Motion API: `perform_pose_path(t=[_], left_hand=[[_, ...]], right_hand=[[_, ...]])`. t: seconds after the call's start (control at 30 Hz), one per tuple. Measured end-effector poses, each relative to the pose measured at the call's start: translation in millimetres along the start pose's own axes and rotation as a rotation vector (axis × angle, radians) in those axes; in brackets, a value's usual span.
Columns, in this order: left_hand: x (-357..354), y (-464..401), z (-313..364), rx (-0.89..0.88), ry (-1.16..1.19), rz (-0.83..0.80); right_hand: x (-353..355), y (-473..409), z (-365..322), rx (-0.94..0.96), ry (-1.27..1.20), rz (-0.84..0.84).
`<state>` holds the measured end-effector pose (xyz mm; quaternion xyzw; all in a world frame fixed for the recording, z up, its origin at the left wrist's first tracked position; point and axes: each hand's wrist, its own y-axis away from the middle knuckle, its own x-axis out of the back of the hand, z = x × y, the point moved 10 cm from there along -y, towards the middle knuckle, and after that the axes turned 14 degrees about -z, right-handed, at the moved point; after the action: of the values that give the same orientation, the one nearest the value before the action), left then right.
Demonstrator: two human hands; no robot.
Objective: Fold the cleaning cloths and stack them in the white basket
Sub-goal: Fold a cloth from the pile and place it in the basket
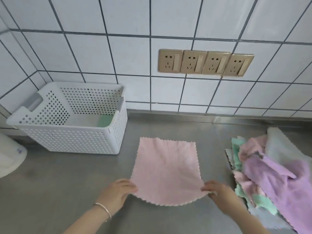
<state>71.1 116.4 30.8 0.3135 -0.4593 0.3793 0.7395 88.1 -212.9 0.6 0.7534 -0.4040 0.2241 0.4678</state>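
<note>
One pink cloth (166, 171) lies spread open on the steel counter (67, 191), roughly in the middle of the view, unfolded and nearly square with a zigzag edge all round. Its two near corners are lifted a little off the counter, so the near edge sags in a curve between them. The left hand (119, 191) pinches the near left corner between thumb and fingers, and the right hand (217, 191) pinches the near right corner the same way; both hands have their fingers curled onto the cloth and hold nothing else. One thin bracelet (103, 209) sits on the left wrist.

To the left of the cloth, apart from it and against the wall, stands one white basket (72, 139) with perforated sides and a grey handle at its left end. Inside it, at the right end of the bottom, one green cloth (105, 120) shows; whether more lie under it cannot be told.

On the right edge of the counter sits one loose pile of cloths (263, 169), unfolded and overlapping: purple on top, with pink, green, and white or pale grey pieces showing beneath and beside it. Their exact number cannot be counted.

A white rounded object (10, 157) sits at the far left edge, only partly in view. On the white tiled wall (101, 56) behind, four gold-coloured sockets (205, 63) are set side by side in a row.
</note>
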Motion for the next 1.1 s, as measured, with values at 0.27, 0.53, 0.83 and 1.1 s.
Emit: perform_pose_path(t=[0.27, 0.53, 0.83, 1.1], left_hand=[[-78, 19, -55, 0.359, 0.341, -0.406], [-26, -75, -114, 0.85, 0.914, 0.084], [-26, -128, -138, 1.087, 0.548, 0.019], [-29, -125, -150, 1.105, 0.463, 0.076]], right_hand=[[-28, -5, 13, -0.159, 0.126, -0.171], [35, -97, 30, -0.46, -0.344, 0.057], [41, -150, 37, -0.624, -0.494, 0.152], [40, -152, 44, -0.695, -0.411, 0.204]])
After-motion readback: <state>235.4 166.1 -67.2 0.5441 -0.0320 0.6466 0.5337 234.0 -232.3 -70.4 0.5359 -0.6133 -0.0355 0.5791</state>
